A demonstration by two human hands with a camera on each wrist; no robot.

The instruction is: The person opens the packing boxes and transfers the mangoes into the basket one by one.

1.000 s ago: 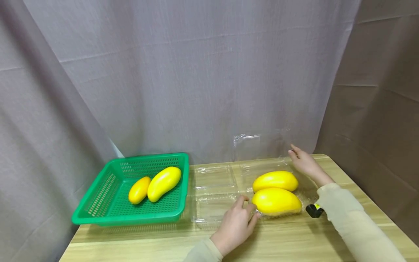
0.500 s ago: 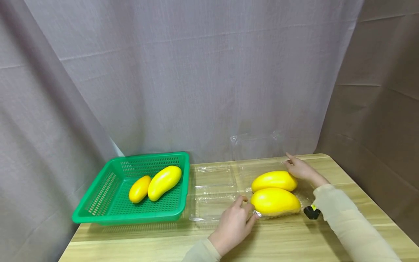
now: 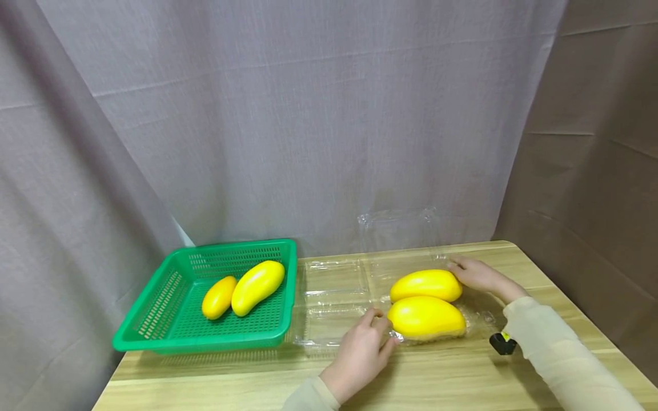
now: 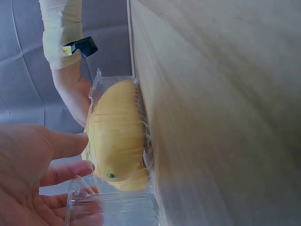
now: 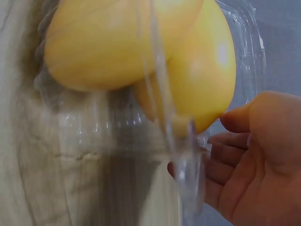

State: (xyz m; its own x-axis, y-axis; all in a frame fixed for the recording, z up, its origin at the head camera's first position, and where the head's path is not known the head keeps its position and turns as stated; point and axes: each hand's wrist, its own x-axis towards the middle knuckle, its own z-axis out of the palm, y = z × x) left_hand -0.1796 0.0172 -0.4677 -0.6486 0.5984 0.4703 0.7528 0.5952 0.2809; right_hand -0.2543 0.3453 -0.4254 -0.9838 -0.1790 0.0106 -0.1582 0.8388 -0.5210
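Observation:
Two large yellow mangoes (image 3: 426, 317) lie side by side in a clear plastic clamshell container (image 3: 377, 279), whose lid (image 3: 398, 231) stands raised at the back. The left hand (image 3: 360, 351) pinches the container's front left corner between thumb and fingers. In the left wrist view, its lower fingers (image 4: 63, 205) show behind the edge of a neighbouring clear container. At the far right side, the right hand (image 3: 475, 274) holds the container's rim. Its thumb (image 5: 235, 118) lies close by a mango in the right wrist view, with the other fingers curled below.
A green plastic basket (image 3: 205, 345) on the left holds a small orange-yellow mango (image 3: 219, 298) and a larger yellow one (image 3: 258, 288). Another clear open container (image 3: 334, 277) stands between basket and mangoes. A grey curtain (image 3: 329, 125) hangs behind the wooden table (image 3: 247, 382).
The right hand has come down and leftward to the container's right side. The container, its lid and the two mangoes have shifted slightly left, along with the left hand.

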